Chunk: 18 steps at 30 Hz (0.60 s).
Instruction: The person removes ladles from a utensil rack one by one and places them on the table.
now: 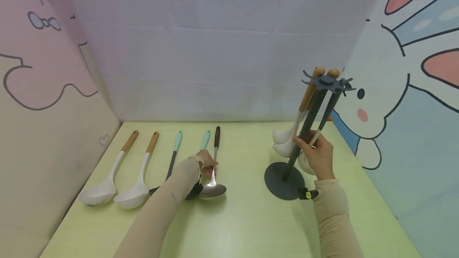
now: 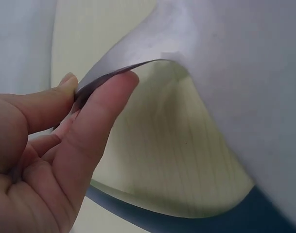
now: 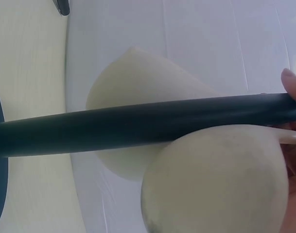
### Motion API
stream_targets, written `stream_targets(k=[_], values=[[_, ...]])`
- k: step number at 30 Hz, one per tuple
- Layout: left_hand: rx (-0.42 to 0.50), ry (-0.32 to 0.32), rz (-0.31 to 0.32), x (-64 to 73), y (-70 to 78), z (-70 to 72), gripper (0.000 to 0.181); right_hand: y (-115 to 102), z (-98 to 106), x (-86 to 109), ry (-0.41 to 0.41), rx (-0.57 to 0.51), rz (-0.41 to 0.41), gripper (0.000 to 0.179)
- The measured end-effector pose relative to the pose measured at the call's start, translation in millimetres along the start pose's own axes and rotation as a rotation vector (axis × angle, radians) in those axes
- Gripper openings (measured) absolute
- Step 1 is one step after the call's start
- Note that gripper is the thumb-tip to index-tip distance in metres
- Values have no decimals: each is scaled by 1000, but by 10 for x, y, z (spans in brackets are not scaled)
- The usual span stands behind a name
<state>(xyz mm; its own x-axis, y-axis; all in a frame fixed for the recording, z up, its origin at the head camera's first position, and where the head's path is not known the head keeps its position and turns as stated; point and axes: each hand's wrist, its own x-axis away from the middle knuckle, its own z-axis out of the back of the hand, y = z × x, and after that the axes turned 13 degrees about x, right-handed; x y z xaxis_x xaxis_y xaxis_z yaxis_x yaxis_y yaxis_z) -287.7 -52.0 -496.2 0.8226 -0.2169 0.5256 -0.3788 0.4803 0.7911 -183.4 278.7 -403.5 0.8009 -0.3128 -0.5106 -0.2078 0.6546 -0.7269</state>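
My left hand (image 1: pixel 207 161) pinches the thin neck of a metal serving spoon (image 1: pixel 212 190) between thumb and fingertips. The spoon's black handle points toward the back of the table, its bowl toward me. In the left wrist view the grey metal neck (image 2: pixel 113 68) passes between thumb and index finger. My right hand (image 1: pixel 320 156) grips the dark pole (image 3: pixel 138 124) of a utensil stand (image 1: pixel 285 180), which leans to the right. White utensils hang from its hooks, some with wooden handles and one with a grey handle; a white round bowl (image 3: pixel 216 179) hangs by the right hand.
Two white ladles with wooden handles, the outer ladle (image 1: pixel 100 192) and the inner ladle (image 1: pixel 134 198), lie at the left. A teal-handled utensil (image 1: pixel 175 150) and another teal handle (image 1: pixel 206 139) lie beside them, partly hidden by my left arm. Walls (image 1: pixel 222 79) enclose the table.
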Motion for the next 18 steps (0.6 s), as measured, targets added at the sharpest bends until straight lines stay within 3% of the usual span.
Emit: stream_targets(k=[8, 12, 18], values=[[-77, 1, 17, 58, -19, -58, 18, -33, -1, 18, -16, -14, -2, 17], [-52, 3, 30, 30, -45, -79, 17, -25, -1, 20, -16, -13, -4, 17], [-48, -8, 1, 83, -4, -51, 15, -2, 3, 1, -7, -15, 3, 18]])
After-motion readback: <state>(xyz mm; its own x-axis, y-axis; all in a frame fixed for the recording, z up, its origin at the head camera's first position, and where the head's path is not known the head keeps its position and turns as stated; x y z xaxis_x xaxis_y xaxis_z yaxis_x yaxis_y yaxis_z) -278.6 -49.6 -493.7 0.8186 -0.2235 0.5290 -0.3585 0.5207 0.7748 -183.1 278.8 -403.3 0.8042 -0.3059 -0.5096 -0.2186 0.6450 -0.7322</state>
